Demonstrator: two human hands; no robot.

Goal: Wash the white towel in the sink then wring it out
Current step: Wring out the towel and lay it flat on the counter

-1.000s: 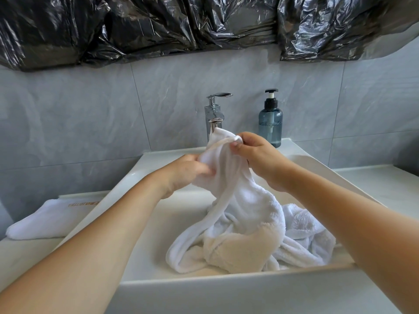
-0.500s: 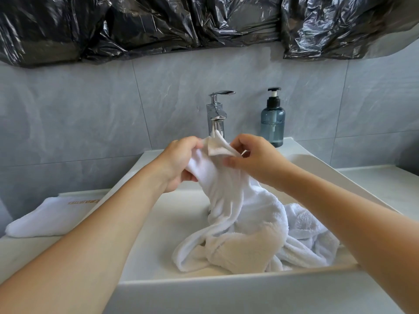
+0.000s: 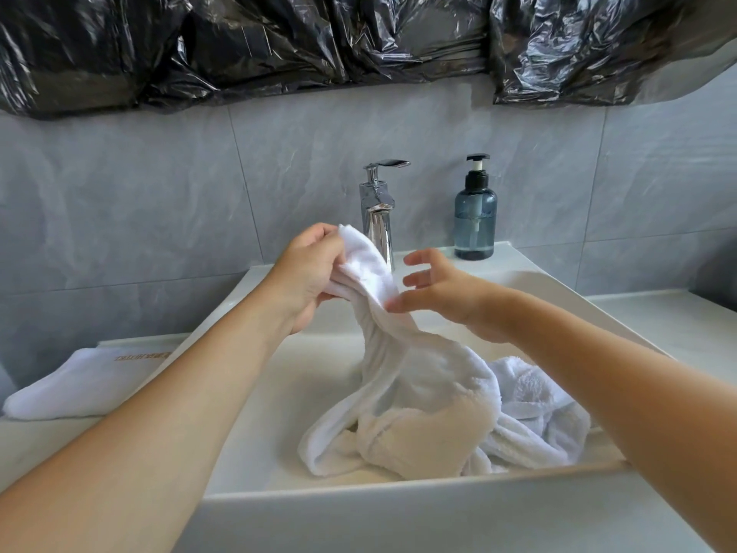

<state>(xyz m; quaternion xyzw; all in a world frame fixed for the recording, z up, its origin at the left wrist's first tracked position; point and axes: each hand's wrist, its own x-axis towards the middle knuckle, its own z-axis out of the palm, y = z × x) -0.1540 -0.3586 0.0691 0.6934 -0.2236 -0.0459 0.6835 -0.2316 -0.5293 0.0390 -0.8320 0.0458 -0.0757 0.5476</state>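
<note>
Two hands over the sink [image 3: 558,297], head view only. Left hand [image 3: 309,273] is raised in front of the faucet [image 3: 377,211], its grip closed around the top end of the white towel [image 3: 418,397]; fingers curl round the bunched cloth, palm side facing right. Right hand [image 3: 442,291] is just beside the towel below that grip, fingers spread and relaxed, thumb tip touching the cloth at most (contact hard to confirm). Nothing held in it. Both forearms come in from the bottom corners and are cut off by the frame edge.

Towel hangs from the left hand as a twisted rope down into the basin, where the rest lies heaped against the near wall, right of centre. Part of the heap looks cream-tinted. Right forearm covers the heap's far right edge. Faucet spout is partly hidden behind the lifted towel end; whether water runs cannot be told.

Soap bottle [image 3: 475,217] stands on the sink's back ledge, right of the faucet, well apart from both hands. A second folded towel [image 3: 79,383] lies on the desk [image 3: 678,325] left of the sink, its lettering too small to read. Left half of the basin floor is bare. Black plastic sheeting [image 3: 359,45] hangs across the wall above.
</note>
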